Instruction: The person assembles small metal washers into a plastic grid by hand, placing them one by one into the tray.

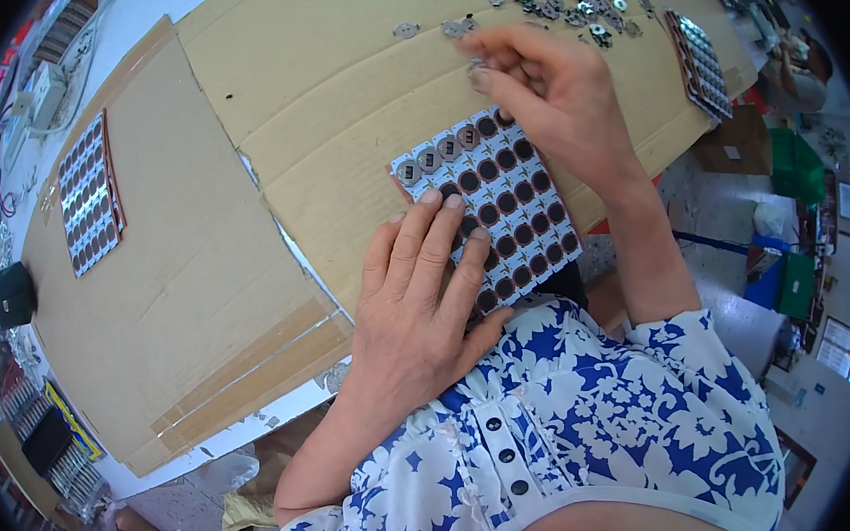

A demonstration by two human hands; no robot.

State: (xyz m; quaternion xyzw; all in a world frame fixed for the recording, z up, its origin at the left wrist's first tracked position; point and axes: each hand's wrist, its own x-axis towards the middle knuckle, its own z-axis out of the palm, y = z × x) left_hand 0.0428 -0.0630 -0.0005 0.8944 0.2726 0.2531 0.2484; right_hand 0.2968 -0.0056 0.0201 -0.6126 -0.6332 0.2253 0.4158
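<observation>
Head view: on the cardboard-covered desk, the disc-patterned panel lies at the near edge. The left hand rests flat and unclenched across it; the right hand curls by its corner, whether grasping I cannot tell. A slip of either could shift the metal plates, if loose.

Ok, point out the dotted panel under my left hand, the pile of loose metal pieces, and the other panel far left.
Dotted panel (513, 199): head view, on its uncovered middle.
Loose metal pieces (590, 8): head view, mid-pile.
Far-left panel (92, 195): head view, on its dotted top face.
</observation>
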